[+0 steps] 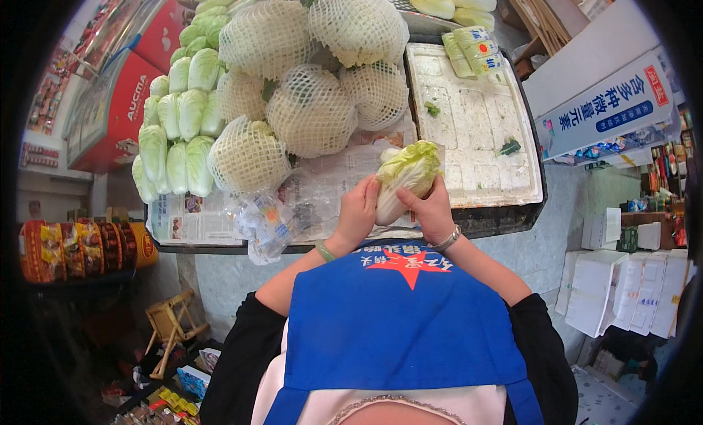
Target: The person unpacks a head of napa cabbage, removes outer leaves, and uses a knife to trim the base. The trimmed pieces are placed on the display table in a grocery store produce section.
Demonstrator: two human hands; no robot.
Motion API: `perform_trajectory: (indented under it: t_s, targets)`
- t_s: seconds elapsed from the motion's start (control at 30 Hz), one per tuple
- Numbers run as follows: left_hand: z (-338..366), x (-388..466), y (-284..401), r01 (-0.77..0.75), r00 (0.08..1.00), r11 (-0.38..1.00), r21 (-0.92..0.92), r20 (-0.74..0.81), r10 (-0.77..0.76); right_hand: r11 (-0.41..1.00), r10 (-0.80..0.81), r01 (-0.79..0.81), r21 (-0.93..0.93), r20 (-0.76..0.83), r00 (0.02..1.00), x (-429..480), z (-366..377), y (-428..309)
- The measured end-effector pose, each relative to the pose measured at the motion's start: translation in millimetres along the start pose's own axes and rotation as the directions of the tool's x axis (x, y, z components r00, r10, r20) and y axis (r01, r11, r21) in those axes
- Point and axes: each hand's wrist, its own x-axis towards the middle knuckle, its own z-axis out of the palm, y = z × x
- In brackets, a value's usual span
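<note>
A small napa cabbage (pixel 409 177) with yellow-green leaves at its top is held between both hands above the front edge of the stall. My left hand (pixel 356 208) grips its left side, the thumb along the base. On the right side, my right hand (pixel 431 208) has its thumb pressed on the white stalk. Crumpled clear plastic wrap (pixel 263 224) lies on the newspaper (pixel 206 219) left of my hands. Beyond them are several cauliflowers (pixel 312 110) in white foam nets, with stacked napa cabbages (pixel 192 113) to their left.
A white foam board (pixel 472 144) with leaf scraps lies on the right, wrapped vegetables (pixel 473 50) at its far end. A red freezer (pixel 118 114) stands left, a bamboo stool (pixel 170 323) at lower left. White foam boxes (pixel 596 293) are stacked at right.
</note>
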Motion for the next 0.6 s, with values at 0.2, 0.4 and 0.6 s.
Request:
perform_trajectory:
  t_s: [0.2,0.4,0.6]
  targets:
    - [3.6,4.0,-8.6,0.101,0.995,0.994,-0.040,-0.018,-0.102,0.997,-0.022,0.022,0.069,0.004,1.000,4.3,-7.0,13.4]
    - [7.0,5.1,-10.1,0.107,0.989,0.990,-0.088,-0.088,-0.115,0.970,0.024,-0.051,0.237,0.117,0.993,13.9,-15.6,17.4]
    - [0.7,-0.3,13.7,0.083,0.991,0.996,0.037,-0.108,-0.079,0.992,0.125,-0.126,0.023,0.026,0.992,6.6,-4.9,13.5]
